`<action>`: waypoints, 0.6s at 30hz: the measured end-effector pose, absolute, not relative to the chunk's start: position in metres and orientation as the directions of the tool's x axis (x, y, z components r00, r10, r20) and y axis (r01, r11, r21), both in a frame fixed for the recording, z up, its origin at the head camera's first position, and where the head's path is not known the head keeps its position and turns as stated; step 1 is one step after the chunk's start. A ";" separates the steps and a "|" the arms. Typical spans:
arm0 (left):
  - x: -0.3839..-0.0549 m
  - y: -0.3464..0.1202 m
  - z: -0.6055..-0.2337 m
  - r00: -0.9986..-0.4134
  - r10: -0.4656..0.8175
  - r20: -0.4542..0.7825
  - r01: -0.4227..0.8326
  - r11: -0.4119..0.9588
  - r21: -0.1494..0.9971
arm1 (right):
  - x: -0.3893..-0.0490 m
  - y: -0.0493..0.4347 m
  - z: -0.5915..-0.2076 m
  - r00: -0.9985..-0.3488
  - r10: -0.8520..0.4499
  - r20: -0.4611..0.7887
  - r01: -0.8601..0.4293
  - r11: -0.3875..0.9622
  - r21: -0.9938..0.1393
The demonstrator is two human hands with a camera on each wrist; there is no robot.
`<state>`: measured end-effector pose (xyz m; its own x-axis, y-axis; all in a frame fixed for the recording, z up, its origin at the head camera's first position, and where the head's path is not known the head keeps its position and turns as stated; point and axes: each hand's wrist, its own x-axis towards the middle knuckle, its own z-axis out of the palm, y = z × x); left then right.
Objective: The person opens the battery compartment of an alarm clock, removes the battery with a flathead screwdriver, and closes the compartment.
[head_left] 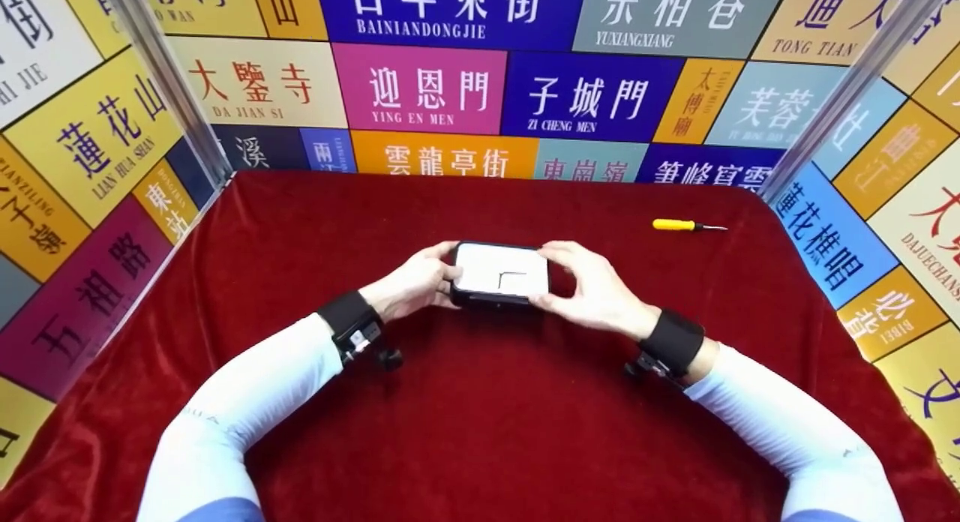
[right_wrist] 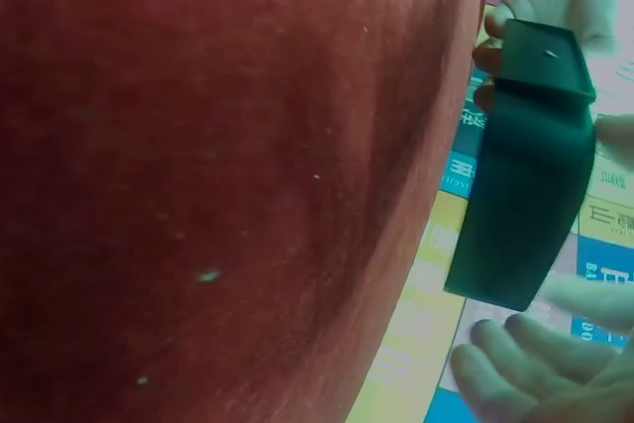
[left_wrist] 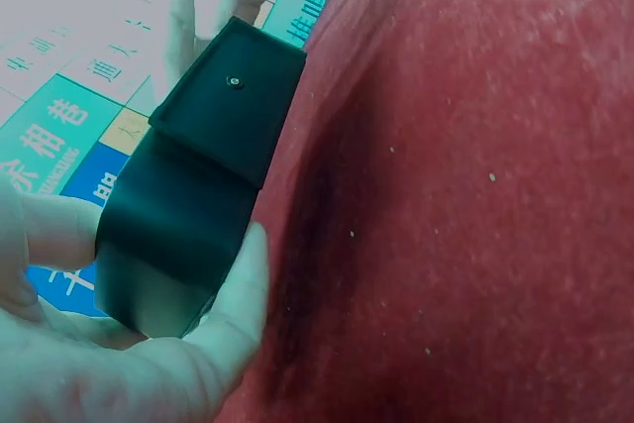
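Note:
A small black case (head_left: 491, 301) with rounded corners is held over the red cloth. Its white upper face (head_left: 487, 263) carries a thin dark L-shaped mark or piece; I cannot tell which. My left hand (head_left: 414, 282) grips the left end, and the left wrist view shows thumb and fingers around the black body (left_wrist: 188, 215). My right hand (head_left: 596, 288) is at the right end, finger and thumb spread near its two corners. In the right wrist view, right fingers (right_wrist: 515, 364) lie loosely curled beside the case's end (right_wrist: 525, 195), with a gap visible.
A yellow-handled screwdriver (head_left: 675, 225) lies at the back right of the red velvet cloth (head_left: 480, 417). Panels printed with place names (head_left: 420, 87) stand behind and at both sides, with clear upright edges (head_left: 840, 94) at the corners.

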<state>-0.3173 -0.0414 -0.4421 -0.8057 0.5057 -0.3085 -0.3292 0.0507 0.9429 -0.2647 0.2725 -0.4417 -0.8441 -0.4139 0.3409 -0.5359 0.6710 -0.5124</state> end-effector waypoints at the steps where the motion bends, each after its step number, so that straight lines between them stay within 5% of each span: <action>1: -0.317 -0.041 -0.442 -0.805 0.508 -0.307 -0.329 0.049 0.943 | -0.263 0.274 -0.442 -0.828 -0.431 0.359 -0.561 0.665 -0.494; 6: -0.312 -0.039 -0.437 -0.805 0.503 -0.314 -0.341 0.041 0.939 | -0.256 0.279 -0.446 -0.763 -0.499 0.410 -0.644 0.634 -0.428; 13: -0.310 -0.037 -0.432 -0.807 0.483 -0.340 -0.379 0.017 0.925 | -0.257 0.281 -0.449 -0.568 -0.633 0.527 -0.799 0.577 -0.168; 18: -0.309 -0.037 -0.431 -0.798 0.486 -0.357 -0.400 0.017 0.917 | -0.259 0.276 -0.450 -0.495 -0.682 0.539 -0.825 0.564 -0.043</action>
